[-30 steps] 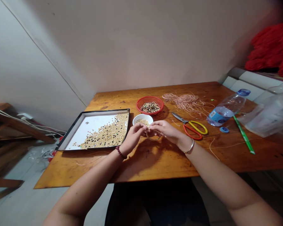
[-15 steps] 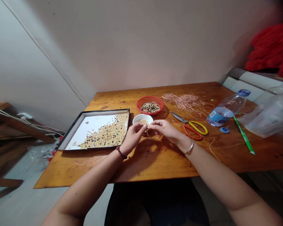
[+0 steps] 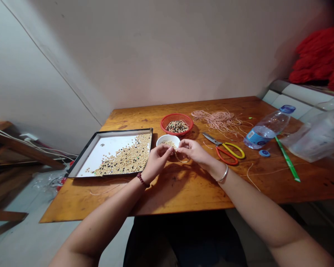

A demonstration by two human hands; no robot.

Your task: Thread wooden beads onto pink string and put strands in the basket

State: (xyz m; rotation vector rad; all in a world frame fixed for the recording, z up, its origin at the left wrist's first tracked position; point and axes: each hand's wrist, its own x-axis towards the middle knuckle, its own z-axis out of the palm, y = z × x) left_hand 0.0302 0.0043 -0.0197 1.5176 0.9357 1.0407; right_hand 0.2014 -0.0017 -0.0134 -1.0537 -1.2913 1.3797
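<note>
Bead loop (image 3: 182,160): a short strand of pale beads, hanging in a small curve just above the table (image 3: 183,189), directly in front of the bowl (image 3: 164,139). Its upper end is pinched between thumb and forefinger of the right hand (image 3: 196,154). The left hand (image 3: 156,160) meets it fingertip to fingertip, thumb and forefinger closed together at the same end. Whether a bead or the cord's tip lies between them is too small to tell. A dark red bracelet (image 3: 141,179) sits on the left wrist and a silver bangle (image 3: 225,173) on the right.

The bowl is white, holds pale beads and stands just behind the fingertips. Behind it is a red basket (image 3: 177,115) with mixed dark and pale beads. To the left, touching or nearly touching the bowl, lies a black-rimmed tray (image 3: 105,146) with beads heaped toward its right side.

To the right of the hands lie scissors (image 3: 225,150) with one yellow and one orange handle, blades pointing to the basket. Behind them is a tangle of pink cord (image 3: 217,119). Farther right a bottle (image 3: 267,128) lies on its side, with a blue cap (image 3: 264,153) near it, then a green stick (image 3: 288,160) and a clear bag (image 3: 317,137) at the table's edge.
</note>
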